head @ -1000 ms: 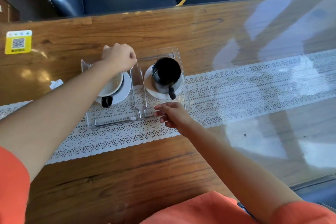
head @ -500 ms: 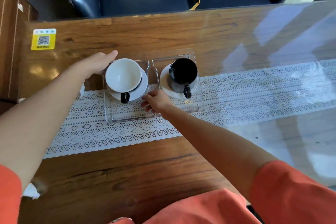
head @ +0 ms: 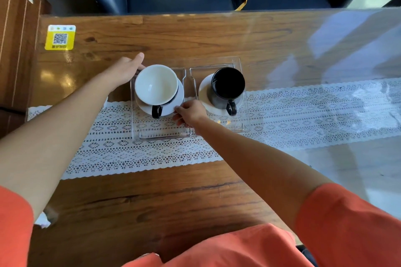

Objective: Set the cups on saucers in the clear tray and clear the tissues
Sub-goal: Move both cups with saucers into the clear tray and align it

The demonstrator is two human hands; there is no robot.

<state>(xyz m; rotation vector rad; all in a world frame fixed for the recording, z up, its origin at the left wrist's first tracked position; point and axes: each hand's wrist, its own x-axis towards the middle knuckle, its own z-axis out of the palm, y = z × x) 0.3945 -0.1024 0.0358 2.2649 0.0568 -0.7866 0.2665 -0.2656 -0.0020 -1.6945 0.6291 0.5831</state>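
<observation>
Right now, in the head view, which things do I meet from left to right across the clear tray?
Left hand → white cup → right hand → black cup.

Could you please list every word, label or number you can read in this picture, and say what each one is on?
Yellow sticker at the far left corner of the wooden table: it carries a QR code, a row of small icons above it and a short line of characters below, all too small and blurred to read.
White cup, black cup, clear tray: no text visible.
Nothing else in view bears writing.
</observation>
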